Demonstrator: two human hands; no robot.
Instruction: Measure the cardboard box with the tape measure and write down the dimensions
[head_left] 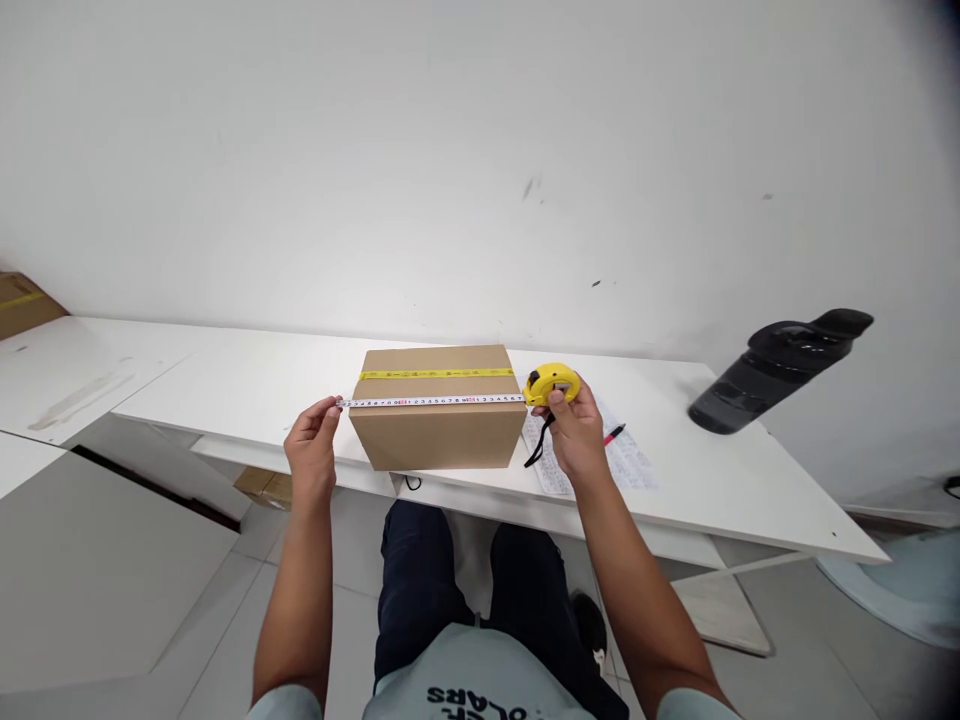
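A brown cardboard box sealed with yellow printed tape sits near the front edge of the white desk. Across its top, close to the front edge, runs the white blade of a tape measure. My left hand pinches the blade's end just past the box's left side. The yellow tape measure case, with a black wrist strap hanging down, is gripped in my right hand at the box's right side. Numbers on the blade are too small to read surely.
Under my right hand lie printed sheets and a red and black pen. A black bottle stands to the right on the desk. Another taped box is at far left; the wall rises behind.
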